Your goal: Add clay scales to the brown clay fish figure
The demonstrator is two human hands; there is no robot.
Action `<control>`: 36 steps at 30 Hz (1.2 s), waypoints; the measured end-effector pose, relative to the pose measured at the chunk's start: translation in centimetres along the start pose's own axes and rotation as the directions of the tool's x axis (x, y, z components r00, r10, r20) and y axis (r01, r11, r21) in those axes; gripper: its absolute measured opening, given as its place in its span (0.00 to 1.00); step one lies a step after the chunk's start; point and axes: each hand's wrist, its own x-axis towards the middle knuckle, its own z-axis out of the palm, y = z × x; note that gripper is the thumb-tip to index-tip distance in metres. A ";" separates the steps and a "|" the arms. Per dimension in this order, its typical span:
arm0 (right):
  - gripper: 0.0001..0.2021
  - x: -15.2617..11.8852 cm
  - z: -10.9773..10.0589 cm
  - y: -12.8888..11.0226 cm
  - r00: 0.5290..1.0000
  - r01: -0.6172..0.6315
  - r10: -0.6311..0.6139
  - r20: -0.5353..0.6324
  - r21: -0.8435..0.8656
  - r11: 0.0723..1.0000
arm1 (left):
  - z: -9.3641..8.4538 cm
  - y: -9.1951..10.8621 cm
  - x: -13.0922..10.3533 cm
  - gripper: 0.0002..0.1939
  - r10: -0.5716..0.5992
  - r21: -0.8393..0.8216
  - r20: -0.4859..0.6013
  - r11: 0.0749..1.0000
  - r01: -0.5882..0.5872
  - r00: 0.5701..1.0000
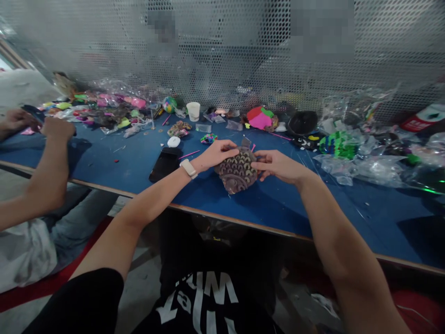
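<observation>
A grey-brown fish-shaped clay piece (238, 170), covered in rows of paler curved scales, sits between my two hands at the front part of the blue table. My left hand (219, 154) grips its upper left edge, with a pale watch on the wrist. On the other side, my right hand (273, 164) holds the piece's right edge between thumb and fingers. The undersides of the fingers are hidden behind it. A small clear plastic piece (246, 142) shows just above the clay.
Left of my forearm lie a black phone (165, 164) and a white oval case (174, 142). A white cup (193, 111), colourful clay pieces and plastic bags (339, 168) line the mesh panel. Another person's hands (57, 127) work at far left.
</observation>
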 end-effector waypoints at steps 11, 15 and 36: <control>0.31 1.0 -0.9 1.4 0.961 -0.175 0.005 -0.278 -0.590 0.788 | -4.7 -0.1 -0.5 0.14 0.044 0.816 0.149 0.559 -0.148 0.988; 0.24 1.4 -1.1 1.8 0.932 -0.122 -0.167 -0.322 -0.711 0.692 | -5.5 -0.1 -0.7 0.16 -0.056 0.767 0.305 0.606 -0.211 0.951; 0.14 1.3 3.7 1.7 0.698 0.271 -0.621 -0.356 -0.672 0.689 | 0.5 1.3 -0.3 0.23 0.215 0.034 -0.009 0.976 -0.215 0.976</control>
